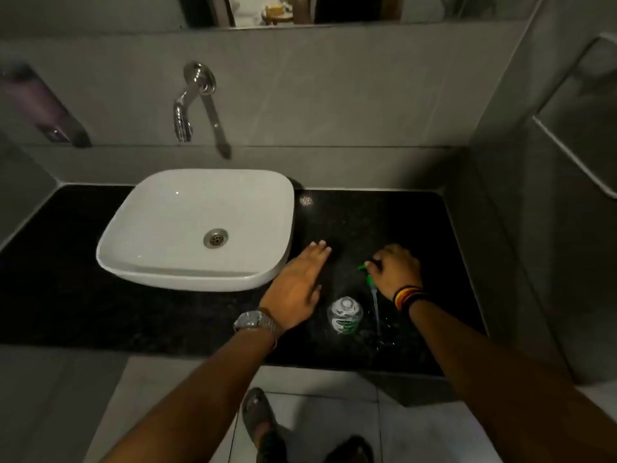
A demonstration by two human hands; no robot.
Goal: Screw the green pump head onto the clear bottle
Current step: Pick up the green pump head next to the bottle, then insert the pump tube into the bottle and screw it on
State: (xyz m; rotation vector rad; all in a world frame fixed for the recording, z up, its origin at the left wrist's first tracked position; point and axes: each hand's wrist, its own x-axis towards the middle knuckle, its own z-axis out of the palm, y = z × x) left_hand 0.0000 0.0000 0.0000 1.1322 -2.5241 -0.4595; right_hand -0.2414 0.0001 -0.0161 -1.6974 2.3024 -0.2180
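Observation:
The clear bottle (345, 314) stands upright on the black counter (384, 222), its mouth uncapped and a green label on its near side. The green pump head (370, 279) lies on the counter just right of the bottle, its clear dip tube pointing toward me. My right hand (395, 270) rests over the pump's top, fingers curled on it. Left of the bottle my left hand (297, 285) hovers flat with fingers apart and holds nothing; it does not touch the bottle.
A white basin (127, 248) sits on the counter at the left, below a chrome wall tap (187, 108). Grey tiled walls close the back and right sides. A few water drops lie by the dip tube. Below the counter edge are my sandalled feet.

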